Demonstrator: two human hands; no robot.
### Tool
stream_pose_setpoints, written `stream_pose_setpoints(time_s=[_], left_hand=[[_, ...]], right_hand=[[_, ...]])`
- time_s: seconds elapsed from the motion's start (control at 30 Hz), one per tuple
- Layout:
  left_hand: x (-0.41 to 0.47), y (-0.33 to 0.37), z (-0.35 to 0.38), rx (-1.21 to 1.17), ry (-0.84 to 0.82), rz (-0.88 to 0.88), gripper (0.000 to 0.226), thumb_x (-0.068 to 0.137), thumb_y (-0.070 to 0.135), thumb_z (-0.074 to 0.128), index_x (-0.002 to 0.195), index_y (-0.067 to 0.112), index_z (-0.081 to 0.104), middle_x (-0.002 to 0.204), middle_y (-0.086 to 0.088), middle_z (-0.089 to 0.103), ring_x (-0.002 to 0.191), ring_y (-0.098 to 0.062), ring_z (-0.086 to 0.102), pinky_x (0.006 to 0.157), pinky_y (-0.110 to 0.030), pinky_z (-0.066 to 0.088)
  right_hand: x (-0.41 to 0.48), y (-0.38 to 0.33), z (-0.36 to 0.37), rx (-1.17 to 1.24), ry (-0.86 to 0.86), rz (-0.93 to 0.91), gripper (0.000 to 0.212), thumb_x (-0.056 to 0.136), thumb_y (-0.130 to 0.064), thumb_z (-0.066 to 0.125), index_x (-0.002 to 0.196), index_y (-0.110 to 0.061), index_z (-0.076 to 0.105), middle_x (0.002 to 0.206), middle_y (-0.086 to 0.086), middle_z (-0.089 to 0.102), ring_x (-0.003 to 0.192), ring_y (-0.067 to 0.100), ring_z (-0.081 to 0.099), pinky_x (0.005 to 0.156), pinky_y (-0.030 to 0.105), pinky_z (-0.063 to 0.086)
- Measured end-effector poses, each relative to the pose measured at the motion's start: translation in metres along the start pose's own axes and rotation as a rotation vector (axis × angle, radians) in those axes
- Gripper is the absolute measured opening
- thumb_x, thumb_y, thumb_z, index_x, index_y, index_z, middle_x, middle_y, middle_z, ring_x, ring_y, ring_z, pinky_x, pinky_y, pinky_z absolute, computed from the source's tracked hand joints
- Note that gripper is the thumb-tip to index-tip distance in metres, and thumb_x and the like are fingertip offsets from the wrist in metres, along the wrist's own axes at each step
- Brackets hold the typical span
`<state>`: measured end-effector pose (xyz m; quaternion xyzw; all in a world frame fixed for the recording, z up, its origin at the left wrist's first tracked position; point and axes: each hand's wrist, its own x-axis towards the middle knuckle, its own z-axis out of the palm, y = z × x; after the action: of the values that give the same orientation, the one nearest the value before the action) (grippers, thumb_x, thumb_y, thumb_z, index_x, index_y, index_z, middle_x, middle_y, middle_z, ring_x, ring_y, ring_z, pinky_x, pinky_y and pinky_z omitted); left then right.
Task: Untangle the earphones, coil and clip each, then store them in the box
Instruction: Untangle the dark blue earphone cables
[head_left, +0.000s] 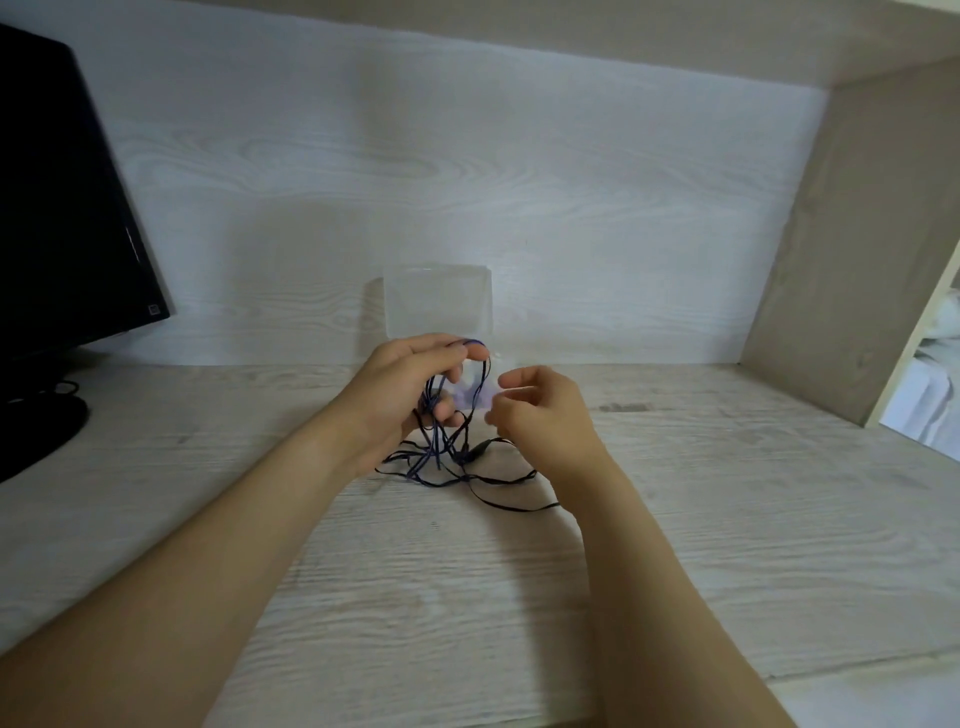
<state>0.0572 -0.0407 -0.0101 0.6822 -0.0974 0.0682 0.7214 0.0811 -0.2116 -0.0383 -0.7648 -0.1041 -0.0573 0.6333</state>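
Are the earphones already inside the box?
No, the dark earphone wires hang tangled from the left hand and trail on the desk in front of the clear box.

The earphone cables (457, 462) lie tangled mid-table (467, 597), and their loops rise into the left hand (410, 395), which grips them. The right hand (540, 415) is just to its right. The box (437, 301) stands behind both hands. A monitor (62, 208) stands on the table at the far left.

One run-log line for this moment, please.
stage: untangling | left hand: holds earphone cables | right hand: at pale item, grip unclear | box: behind hands
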Motion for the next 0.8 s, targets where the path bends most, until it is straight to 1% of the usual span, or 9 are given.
stream_pose_setpoints(time_s=[0.1,0.2,0.27,0.3,0.4,0.5,0.6,0.7,0.8], left_hand=[[0.002,0.0,-0.002,-0.093,-0.025,0.002,0.025,0.109,0.016,0.053,0.115,0.006,0.074,0.088,-0.003,0.051,0.052,-0.017,0.04,0.063,-0.036,0.053],[0.002,0.001,-0.003,-0.179,-0.035,-0.004,0.025,0.11,0.018,0.051,0.117,0.007,0.072,0.085,-0.003,0.053,0.052,-0.017,0.038,0.061,-0.036,0.054],[0.003,0.001,-0.005,-0.201,-0.02,-0.008,0.024,0.11,0.02,0.05,0.116,0.01,0.072,0.084,-0.003,0.055,0.052,-0.016,0.038,0.061,-0.036,0.055],[0.003,0.001,-0.006,-0.195,-0.005,-0.006,0.025,0.11,0.02,0.05,0.114,0.011,0.073,0.084,-0.003,0.055,0.051,-0.017,0.038,0.063,-0.037,0.054],[0.005,-0.001,-0.008,-0.041,0.108,0.036,0.027,0.11,0.019,0.05,0.106,0.012,0.075,0.082,-0.005,0.055,0.05,-0.017,0.037,0.063,-0.034,0.055],[0.01,-0.005,-0.011,0.113,0.259,0.064,0.027,0.108,0.02,0.051,0.102,0.009,0.076,0.074,-0.004,0.053,0.051,-0.016,0.036,0.055,-0.024,0.048],[0.014,-0.007,-0.014,0.014,0.336,0.026,0.024,0.107,0.019,0.051,0.099,0.006,0.069,0.067,-0.002,0.041,0.05,-0.015,0.028,0.06,-0.031,0.052],[0.012,0.0,-0.012,-0.176,0.311,-0.014,0.017,0.107,0.016,0.046,0.096,0.014,0.058,0.067,-0.004,0.051,0.043,-0.014,0.03,0.05,-0.028,0.05],[0.009,0.003,-0.011,-0.284,0.253,-0.018,0.017,0.109,0.019,0.044,0.096,0.018,0.054,0.083,-0.008,0.073,0.042,-0.015,0.036,0.046,-0.025,0.042]], right_hand=[[-0.004,-0.003,0.001,0.094,-0.204,0.101,0.031,0.093,-0.008,0.063,0.123,-0.017,0.064,0.113,0.013,0.074,0.094,0.025,0.078,0.094,0.046,0.063],[-0.008,-0.008,0.002,0.072,-0.32,0.109,0.03,0.094,-0.01,0.067,0.123,-0.017,0.069,0.102,0.008,0.075,0.079,0.017,0.074,0.075,0.03,0.063],[-0.009,-0.008,0.002,-0.044,-0.336,0.081,0.018,0.094,-0.012,0.069,0.11,-0.016,0.075,0.091,0.004,0.075,0.072,0.011,0.068,0.061,0.017,0.052],[-0.01,-0.008,0.002,-0.088,-0.326,0.057,0.009,0.096,-0.016,0.07,0.102,-0.012,0.075,0.086,0.003,0.073,0.069,0.007,0.065,0.058,0.014,0.048],[-0.006,-0.007,0.001,-0.073,-0.197,0.035,0.023,0.1,-0.025,0.067,0.09,-0.006,0.075,0.07,-0.005,0.065,0.065,0.007,0.063,0.063,0.02,0.043],[-0.003,-0.009,-0.003,0.042,-0.071,0.104,0.019,0.099,-0.019,0.062,0.093,-0.013,0.078,0.055,-0.017,0.06,0.083,0.015,0.078,0.075,0.027,0.046],[-0.002,-0.009,-0.006,0.212,0.014,0.18,0.017,0.1,-0.016,0.059,0.098,-0.013,0.075,0.057,-0.008,0.054,0.085,0.021,0.08,0.081,0.033,0.054],[-0.002,-0.01,-0.009,0.36,0.06,0.242,0.018,0.104,-0.017,0.056,0.109,-0.011,0.072,0.071,0.003,0.051,0.075,0.026,0.077,0.064,0.031,0.06],[0.0,-0.005,-0.009,0.286,0.065,0.228,0.018,0.103,-0.017,0.059,0.115,-0.01,0.071,0.081,0.006,0.052,0.06,0.02,0.056,0.047,0.026,0.044]])
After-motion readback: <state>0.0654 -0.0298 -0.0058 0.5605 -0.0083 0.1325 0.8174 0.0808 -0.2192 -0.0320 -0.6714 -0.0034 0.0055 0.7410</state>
